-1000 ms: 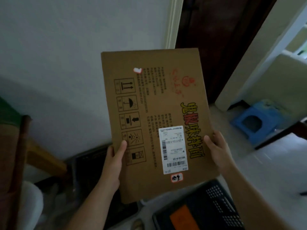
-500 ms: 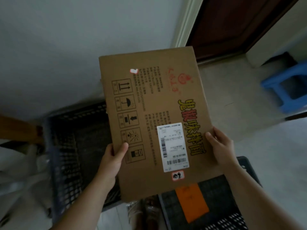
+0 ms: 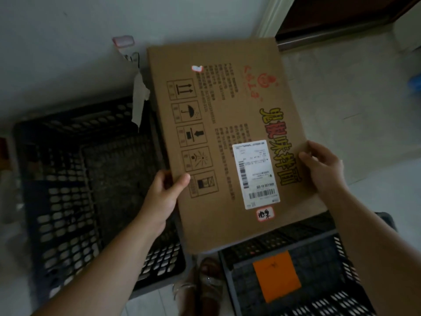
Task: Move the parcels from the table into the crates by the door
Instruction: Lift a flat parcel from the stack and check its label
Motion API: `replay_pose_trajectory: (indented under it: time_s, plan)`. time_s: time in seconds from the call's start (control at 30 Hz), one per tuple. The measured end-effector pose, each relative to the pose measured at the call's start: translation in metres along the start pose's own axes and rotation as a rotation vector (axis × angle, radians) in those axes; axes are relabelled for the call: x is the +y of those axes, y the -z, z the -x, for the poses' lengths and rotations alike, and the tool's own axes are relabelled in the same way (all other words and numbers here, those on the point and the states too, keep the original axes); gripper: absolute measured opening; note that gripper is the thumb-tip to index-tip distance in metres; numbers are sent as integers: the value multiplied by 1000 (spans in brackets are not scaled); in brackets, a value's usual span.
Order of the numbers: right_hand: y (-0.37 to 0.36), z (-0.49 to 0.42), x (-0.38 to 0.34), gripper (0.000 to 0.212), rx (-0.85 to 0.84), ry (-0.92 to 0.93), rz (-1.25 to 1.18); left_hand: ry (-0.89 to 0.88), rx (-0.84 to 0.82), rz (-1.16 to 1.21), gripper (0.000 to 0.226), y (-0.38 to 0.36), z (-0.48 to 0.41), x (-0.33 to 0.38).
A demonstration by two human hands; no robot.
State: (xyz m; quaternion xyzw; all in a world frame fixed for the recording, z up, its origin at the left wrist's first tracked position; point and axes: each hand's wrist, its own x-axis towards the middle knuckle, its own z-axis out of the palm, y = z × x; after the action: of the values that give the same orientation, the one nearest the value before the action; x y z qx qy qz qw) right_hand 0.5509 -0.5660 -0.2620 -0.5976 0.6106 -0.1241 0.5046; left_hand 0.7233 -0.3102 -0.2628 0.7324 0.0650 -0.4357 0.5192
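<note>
Hands: left hand (image 3: pixel 164 192) and right hand (image 3: pixel 321 165) pinch the parcel (image 3: pixel 227 133) by its side edges.
Change: left crate (image 3: pixel 57 201) and right crate (image 3: pixel 262 245) now lie beneath it; lowering seems next.

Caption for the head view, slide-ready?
Left hand and right hand hold a cardboard parcel above the large crate and the orange-tagged crate.

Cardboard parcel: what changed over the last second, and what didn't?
The view tipped down from wall and door to the floor: the parcel is now held above the left crate and right crate, both mostly in view. Unchanged: left hand and right hand grip its side edges, label facing up.
</note>
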Motion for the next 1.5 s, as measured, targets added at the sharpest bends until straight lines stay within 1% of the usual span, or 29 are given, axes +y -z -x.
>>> replay_pose_trajectory:
  time_s: [0.07,0.13,0.27,0.4,0.53,0.63,0.7,0.8,0.97,1.03,1.1,1.17,1.2,1.27,1.4,1.43,1.5]
  plan:
    - [-1,-1,3,43,23,8,13,8,-3,-15,27,-1,0,-4]
    - [1,6,9,41,52,-1,26,31,-17,-25,20,-2,5,-8]
    - [4,15,20,43,53,-31,46,52,-14,-48,15,-5,15,-11]
    - [2,6,22,43,47,-33,84,30,-16,-85,18,-10,15,-13]
    - [12,-2,23,40,83,0,113,63,-31,-105,19,-17,19,-20]
    - [5,1,27,41,53,12,121,76,38,-138,17,-15,9,-20]
    - [-6,-1,30,43,27,23,145,99,70,-216,22,-14,-1,-20]
    - [-18,-14,32,44,-2,38,176,60,123,-396,24,-17,-17,-24]
    - [-23,-29,41,48,-21,66,283,18,185,-559,26,-23,-35,-34]
    - [-25,-31,46,52,-34,82,324,14,224,-661,27,-28,-39,-42]
    - [-31,-31,54,61,-90,82,404,14,275,-759,32,-34,-42,-47]
    - [-39,-29,65,70,-152,115,525,25,310,-842,47,-43,-41,-49]
    - [-43,-28,69,71,-160,145,563,26,307,-885,56,-49,-38,-49]
    - [-48,-30,72,69,-141,194,604,-5,250,-961,64,-61,-29,-51]
    - [-50,-35,78,58,-101,282,668,-58,136,-1050,68,-71,-22,-66]
    - [-50,-36,81,54,-86,310,658,-100,128,-1043,70,-70,-22,-74]
    - [-50,-37,83,47,-44,338,613,-250,132,-989,74,-67,-22,-88]
